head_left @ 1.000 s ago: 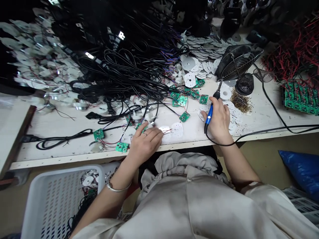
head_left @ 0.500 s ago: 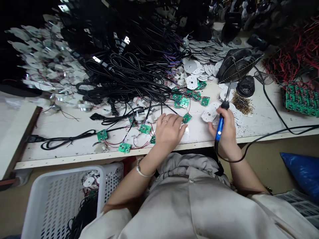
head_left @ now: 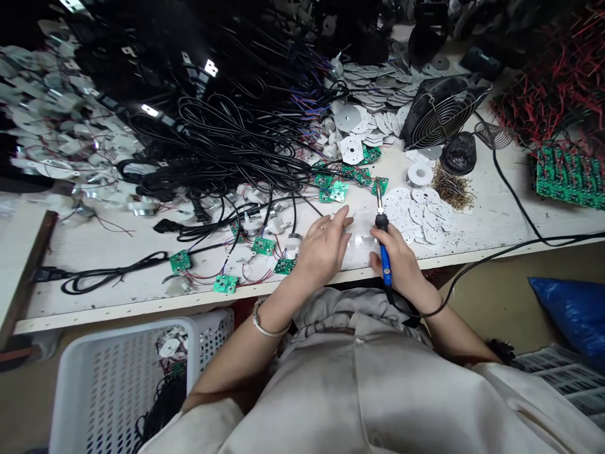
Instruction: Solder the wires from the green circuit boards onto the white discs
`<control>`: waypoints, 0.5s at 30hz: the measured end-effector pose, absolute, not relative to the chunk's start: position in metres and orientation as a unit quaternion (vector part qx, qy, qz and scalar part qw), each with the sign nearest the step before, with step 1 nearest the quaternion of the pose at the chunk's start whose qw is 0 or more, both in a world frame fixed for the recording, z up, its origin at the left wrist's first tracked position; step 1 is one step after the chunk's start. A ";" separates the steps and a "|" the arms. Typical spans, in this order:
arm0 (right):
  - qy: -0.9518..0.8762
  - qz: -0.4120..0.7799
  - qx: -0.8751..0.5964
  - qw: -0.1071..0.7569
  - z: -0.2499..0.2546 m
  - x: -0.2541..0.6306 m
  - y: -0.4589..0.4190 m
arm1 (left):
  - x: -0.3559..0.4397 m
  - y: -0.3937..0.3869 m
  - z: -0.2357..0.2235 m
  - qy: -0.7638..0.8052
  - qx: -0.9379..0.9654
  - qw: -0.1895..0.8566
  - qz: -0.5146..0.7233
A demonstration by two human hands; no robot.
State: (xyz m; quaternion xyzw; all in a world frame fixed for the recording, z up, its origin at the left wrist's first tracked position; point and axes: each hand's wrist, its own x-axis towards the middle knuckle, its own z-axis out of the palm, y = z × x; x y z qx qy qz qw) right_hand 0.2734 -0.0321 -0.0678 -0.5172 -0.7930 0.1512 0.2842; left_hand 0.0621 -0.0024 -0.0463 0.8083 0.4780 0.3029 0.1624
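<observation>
Grips a blue-handled soldering iron [head_left: 384,260] in the right hand [head_left: 403,263], with fingers closed round it, above the counter [head_left: 78,243]. Points toward a green circuit board [head_left: 384,185]; contact unclear. Holds the left hand [head_left: 321,253] apart from the right, with grasp impossible to tell. Includes white plates [head_left: 421,215], a spool [head_left: 419,174] and black cables [head_left: 227,129] on the counter.

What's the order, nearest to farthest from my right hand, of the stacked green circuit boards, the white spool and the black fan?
From your right hand, in this view:
1. White spool: beyond it, slightly right.
2. Black fan: farther back, behind the spool.
3. Stacked green circuit boards: far right.
</observation>
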 end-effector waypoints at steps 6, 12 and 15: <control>-0.772 0.130 -0.552 0.288 -0.063 0.274 -0.042 | 0.080 -0.024 -0.042 0.512 0.789 0.176 0.291; -0.726 0.177 -0.611 0.261 -0.046 0.262 -0.039 | 0.080 -0.016 -0.029 0.530 0.799 0.228 0.172; -0.725 0.185 -0.606 0.268 -0.041 0.261 -0.043 | 0.079 -0.025 -0.023 0.536 0.791 0.232 0.183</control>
